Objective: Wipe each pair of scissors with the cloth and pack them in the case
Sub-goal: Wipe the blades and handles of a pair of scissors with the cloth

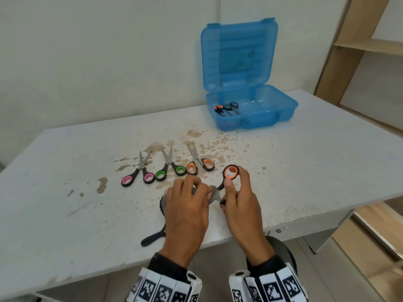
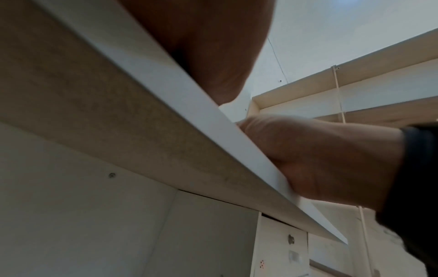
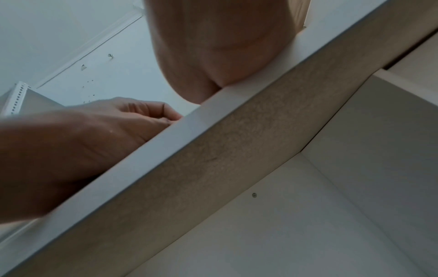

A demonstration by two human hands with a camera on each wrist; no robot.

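Observation:
In the head view, near the table's front edge, my right hand (image 1: 236,188) grips a pair of orange-handled scissors (image 1: 231,172), one ring sticking up above the thumb. My left hand (image 1: 196,189) pinches a grey cloth (image 1: 164,204) around the blades, which are mostly hidden. Just beyond my hands three more pairs lie in a row: pink-handled scissors (image 1: 139,173), green-handled scissors (image 1: 169,168) and another orange-handled pair (image 1: 200,163). The open blue case (image 1: 283,114) stands at the back right with a few scissors (image 1: 226,108) inside. Both wrist views look up from under the table edge (image 2: 166,93) and show no fingertips.
Brown stains (image 1: 209,147) spread over the white table (image 1: 65,171) around the row of scissors. A black loop (image 1: 152,237) of the cloth lies near the front edge. Wooden shelving (image 1: 359,46) rises at the right, past the table's end.

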